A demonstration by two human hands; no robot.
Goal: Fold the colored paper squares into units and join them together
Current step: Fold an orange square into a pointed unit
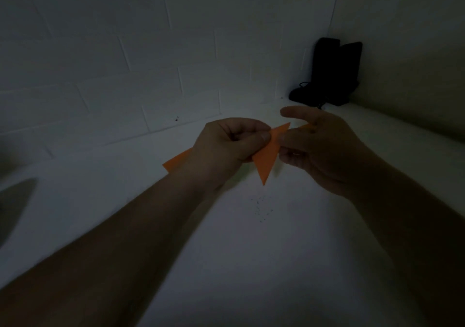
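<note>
A folded orange paper unit is held in the air above a white surface, its sharp tip pointing down. My left hand pinches it between thumb and curled fingers at its upper left edge. An orange flap sticks out to the left below that hand. My right hand holds the paper's right side with curled fingers, its thumb raised above; a small orange corner shows behind its palm. The scene is dim.
The white surface meets a white brick wall behind. A pair of black boots stands in the far right corner. A dark shape lies at the left edge. Small dark specks mark the surface below the paper.
</note>
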